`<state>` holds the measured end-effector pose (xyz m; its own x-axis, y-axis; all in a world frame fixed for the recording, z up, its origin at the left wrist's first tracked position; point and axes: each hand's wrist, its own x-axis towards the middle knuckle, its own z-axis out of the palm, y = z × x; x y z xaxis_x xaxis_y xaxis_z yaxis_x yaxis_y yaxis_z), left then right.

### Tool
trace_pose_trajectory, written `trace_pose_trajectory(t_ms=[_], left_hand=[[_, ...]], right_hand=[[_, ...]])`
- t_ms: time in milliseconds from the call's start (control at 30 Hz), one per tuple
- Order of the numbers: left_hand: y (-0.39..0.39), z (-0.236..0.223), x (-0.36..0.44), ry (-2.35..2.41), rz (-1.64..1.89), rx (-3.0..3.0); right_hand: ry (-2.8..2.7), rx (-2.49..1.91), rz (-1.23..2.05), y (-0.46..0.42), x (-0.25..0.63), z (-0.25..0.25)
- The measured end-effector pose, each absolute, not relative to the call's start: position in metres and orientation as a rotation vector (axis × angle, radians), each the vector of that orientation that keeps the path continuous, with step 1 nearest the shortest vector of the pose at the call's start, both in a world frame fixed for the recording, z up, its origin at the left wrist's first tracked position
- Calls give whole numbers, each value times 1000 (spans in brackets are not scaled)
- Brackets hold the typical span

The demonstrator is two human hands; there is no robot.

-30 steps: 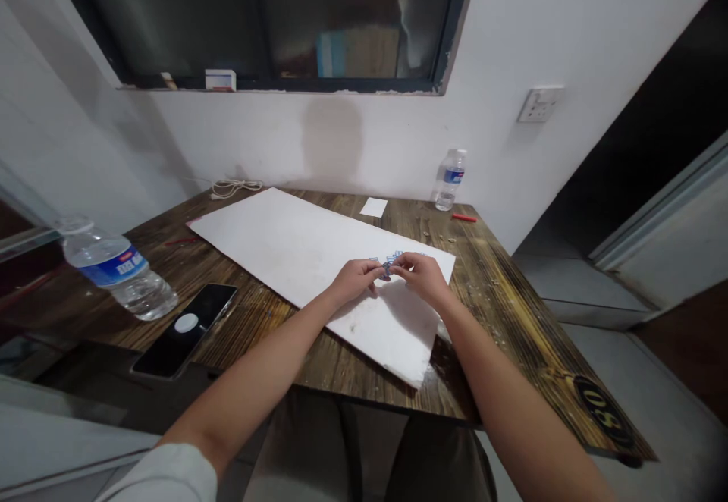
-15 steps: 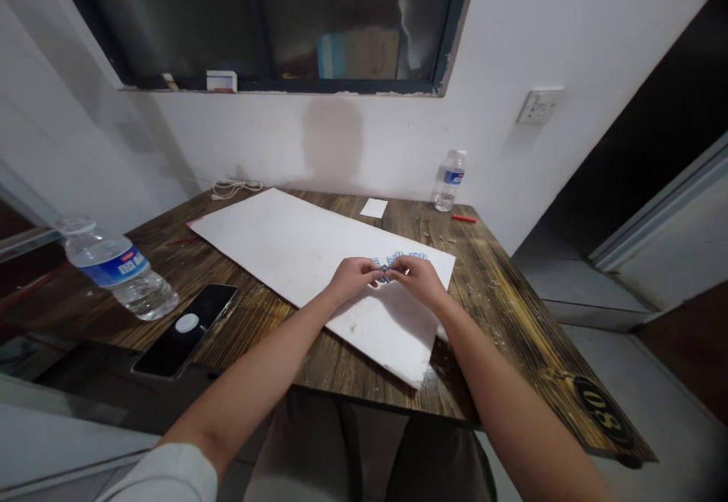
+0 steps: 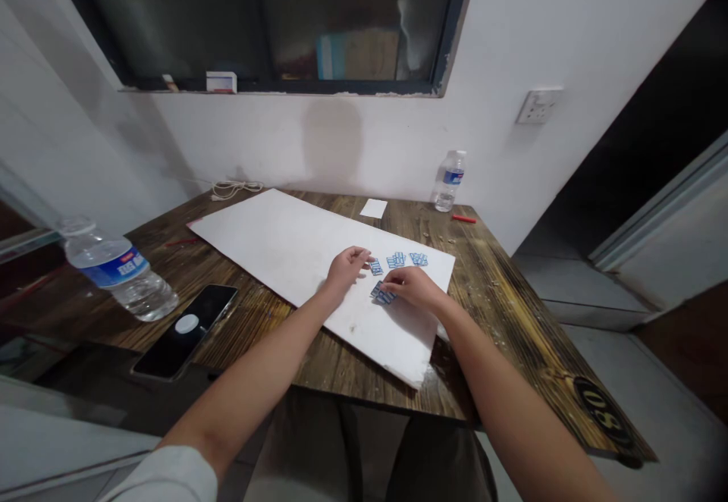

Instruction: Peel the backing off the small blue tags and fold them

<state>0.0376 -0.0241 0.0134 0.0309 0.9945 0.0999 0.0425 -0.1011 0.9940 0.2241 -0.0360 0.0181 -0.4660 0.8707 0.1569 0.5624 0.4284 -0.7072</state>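
The hands are apart on a white foam board (image 3: 273,248) atop a dark wooden desk (image 3: 489,290). The open left hand (image 3: 346,270) is just beside a small blue-and-white rectangular piece (image 3: 375,267), the right hand (image 3: 412,287) touches a second piece (image 3: 384,295), and two further pieces (image 3: 396,260) lie beyond.

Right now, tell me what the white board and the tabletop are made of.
The white board looks like matte foam board, going by its thick, soft-looking edge, though I can't be sure. The tabletop looks like dark-stained wood or wood-effect laminate, semi-gloss, with streaky grain.
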Motion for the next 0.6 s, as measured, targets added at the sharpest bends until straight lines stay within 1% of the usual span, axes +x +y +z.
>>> trace_pose_trajectory(t_ms=[100, 200, 267, 400, 500, 600], left_hand=[[-29, 26, 35, 915, 1226, 1160], [-35, 38, 35, 646, 1198, 1021], [-37, 41, 36, 560, 1228, 995], [-34, 36, 38, 597, 1384, 1040], [-31, 32, 34, 639, 1484, 1007], [-30, 32, 28, 686, 1468, 909]], right_hand=[[-2142, -1122, 706, -34, 223, 16], [-1915, -1050, 591, -32, 224, 16], [-1748, -1060, 626, -34, 225, 18], [-1487, -1151, 759, -41, 227, 28], [-1428, -962, 766, -46, 225, 34], [-1383, -893, 922, -49, 222, 34]])
